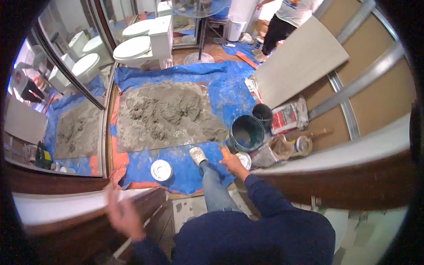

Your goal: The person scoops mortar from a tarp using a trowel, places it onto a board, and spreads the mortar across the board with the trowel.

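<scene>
My left hand [125,215] is raised at the lower left, slightly blurred, fingers stretched and nothing in them. An orange-handled tool [226,153] is in the closed fingers of my right hand [236,166]; its working end is hard to make out. Just beyond that hand stands a dark bucket [247,134], and a white lid or tub [244,160] is beside it. Ahead lies a broad heap of wet grey mortar [168,106] on a flat board, over a blue tarp [229,97]. A white lidded tub [161,170] sits on the tarp between my hands.
White toilets [132,47] stand at the far left beside mirrored panels [66,88]. A large tile [300,62] leans against metal framing on the right, near a red-and-white bag [290,117] and a black pail [262,112]. Another person [287,22] stands at the back right.
</scene>
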A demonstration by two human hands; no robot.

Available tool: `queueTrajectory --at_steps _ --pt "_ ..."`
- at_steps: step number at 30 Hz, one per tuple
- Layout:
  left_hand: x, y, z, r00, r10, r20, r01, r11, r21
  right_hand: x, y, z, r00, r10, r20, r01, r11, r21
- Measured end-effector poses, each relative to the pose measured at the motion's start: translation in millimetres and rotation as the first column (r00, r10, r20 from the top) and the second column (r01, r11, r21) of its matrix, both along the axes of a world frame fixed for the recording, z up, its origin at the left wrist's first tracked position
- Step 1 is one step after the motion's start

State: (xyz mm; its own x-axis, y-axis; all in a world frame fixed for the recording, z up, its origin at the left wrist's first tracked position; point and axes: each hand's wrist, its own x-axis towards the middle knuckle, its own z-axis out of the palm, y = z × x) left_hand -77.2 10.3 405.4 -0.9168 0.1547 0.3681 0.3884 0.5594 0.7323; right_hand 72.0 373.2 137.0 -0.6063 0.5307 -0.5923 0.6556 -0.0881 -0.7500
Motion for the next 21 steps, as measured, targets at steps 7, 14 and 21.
queueTrajectory --at_steps 7,14,21 --pt "-59.4 -14.5 120.4 0.295 0.566 -0.770 -0.954 0.214 -0.208 -147.4 97.5 -124.1 0.964 0.129 0.233 -0.111 0.990 -0.090" --pt "-56.9 -40.2 119.5 0.537 -0.180 -0.824 -0.676 -0.675 -0.294 -222.3 119.6 -264.1 0.821 0.392 0.414 -0.453 0.890 0.056" --pt "-143.9 -17.9 75.0 0.757 -0.156 -0.634 -0.561 -0.652 -0.510 -232.8 137.8 -407.2 0.697 0.262 0.668 -0.459 0.878 0.136"
